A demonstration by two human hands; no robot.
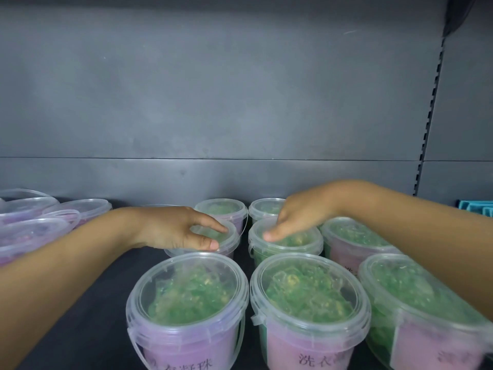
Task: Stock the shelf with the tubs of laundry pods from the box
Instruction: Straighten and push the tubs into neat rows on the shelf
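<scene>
Head view: nearest us, three clear tubs of green pods stand in a front row on the dark shelf (88,303): front left tub (186,311), front middle tub (310,313), front right tub (426,316). Lids on, pink labels with printed characters facing us.

Second row behind them. Our left hand (173,227) sits on top of the second-row left tub (226,237), thumb and fingertips curled around the lid rim, so that grip is closed on the tub. Our right hand (298,218) lies on the lid of the second-row middle tub (286,245), fingers pointing down-left and pressing flat; we can't tell whether that grip is clenched on the lid or just resting. Another green tub (354,241) stands just right of it, partly under our right forearm.

Two more green tubs (221,208) stand at the back against the grey back panel (213,89).

Far left: a cluster of purple tubs (34,222). Far right edge: something teal (477,208), too cropped to identify.
</scene>
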